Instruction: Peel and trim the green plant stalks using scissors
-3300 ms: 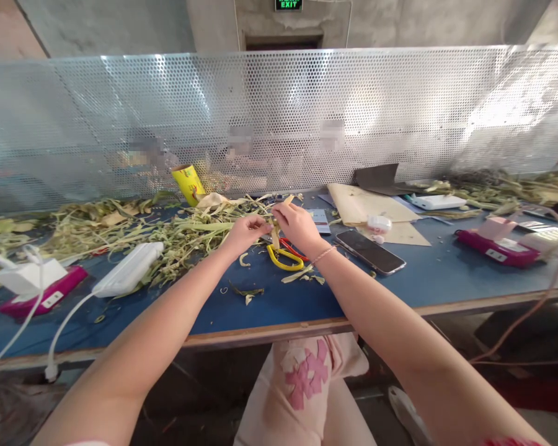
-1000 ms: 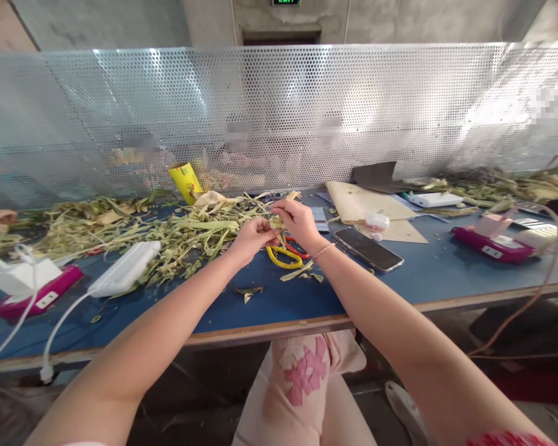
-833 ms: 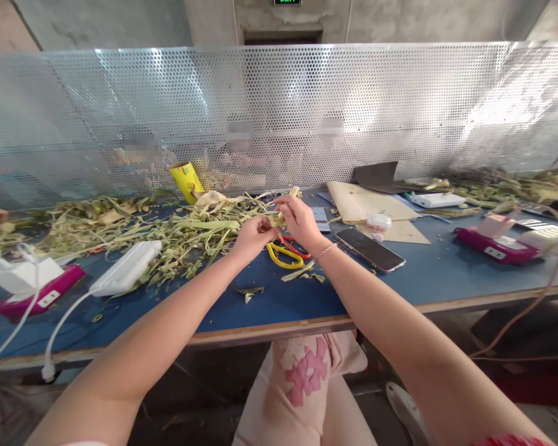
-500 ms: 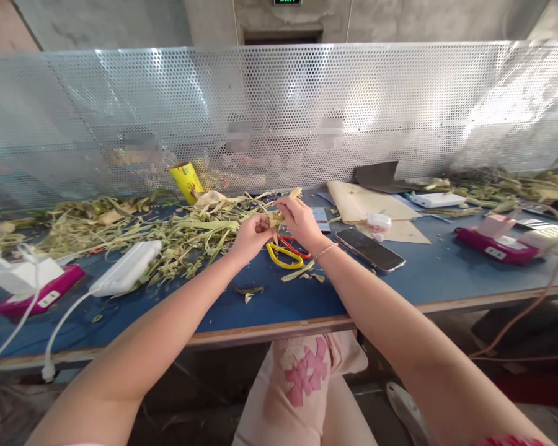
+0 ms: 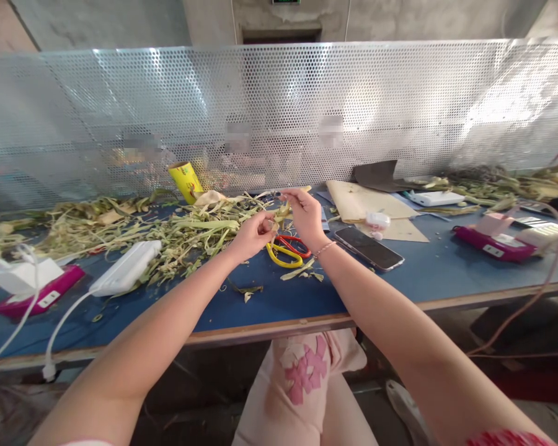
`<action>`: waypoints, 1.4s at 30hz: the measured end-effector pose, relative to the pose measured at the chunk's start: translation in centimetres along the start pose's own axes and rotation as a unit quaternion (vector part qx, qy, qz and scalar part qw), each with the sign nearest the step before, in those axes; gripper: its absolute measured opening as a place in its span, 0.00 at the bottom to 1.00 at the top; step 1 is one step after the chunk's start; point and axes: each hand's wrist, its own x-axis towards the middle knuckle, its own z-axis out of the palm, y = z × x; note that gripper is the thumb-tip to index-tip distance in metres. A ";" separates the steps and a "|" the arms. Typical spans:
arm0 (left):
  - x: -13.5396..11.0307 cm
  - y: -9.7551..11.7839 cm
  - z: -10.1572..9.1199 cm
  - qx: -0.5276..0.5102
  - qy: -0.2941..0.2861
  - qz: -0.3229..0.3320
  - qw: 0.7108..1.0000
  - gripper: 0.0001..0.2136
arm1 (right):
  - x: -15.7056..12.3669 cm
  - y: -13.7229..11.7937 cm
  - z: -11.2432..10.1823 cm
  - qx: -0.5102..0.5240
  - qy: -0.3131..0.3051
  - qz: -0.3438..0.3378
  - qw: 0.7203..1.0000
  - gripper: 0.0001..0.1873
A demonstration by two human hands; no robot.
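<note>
My left hand (image 5: 251,234) and right hand (image 5: 307,217) pinch the pale green dried leaf strip (image 5: 281,214), and my fingers cover most of it. They also hide the blades of the yellow-and-red-handled scissors (image 5: 283,254). Shapes behind the perforated metal screen (image 5: 400,105) are blurred. The top edge cuts off the green sign (image 5: 287,1).

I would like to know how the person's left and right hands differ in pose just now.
The left hand sits lower, the right hand higher and farther back. The right wrist wears a bracelet; the left wrist is bare. Both pinch the pale leaf strip between them, above the scissors.
</note>
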 end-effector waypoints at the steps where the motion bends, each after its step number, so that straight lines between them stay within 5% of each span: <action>1: 0.0 -0.1 0.0 -0.002 -0.001 -0.002 1.000 0.14 | 0.0 0.0 0.0 0.003 0.002 0.006 1.000 0.12; 8: 0.1 -0.1 0.2 -0.123 0.049 -0.081 0.988 0.14 | -0.5 0.2 0.6 0.003 -0.063 -0.009 0.998 0.11; 13: 0.4 -0.2 0.7 -0.317 0.099 -0.246 0.911 0.08 | -1.2 0.0 1.3 0.000 -0.095 -0.004 0.995 0.10; 15: 0.5 -0.2 0.7 -0.345 0.117 -0.264 0.893 0.08 | -1.3 0.1 1.5 -0.016 -0.094 -0.015 0.995 0.09; 27: 0.7 0.3 0.3 -0.319 0.260 -0.110 0.905 0.09 | -1.8 0.1 2.1 -0.117 -0.105 -0.005 0.988 0.11; 42: 1.4 -0.5 -1.5 -0.266 0.347 -0.053 0.898 0.07 | -1.8 -0.8 2.7 -0.044 -0.158 0.049 0.985 0.07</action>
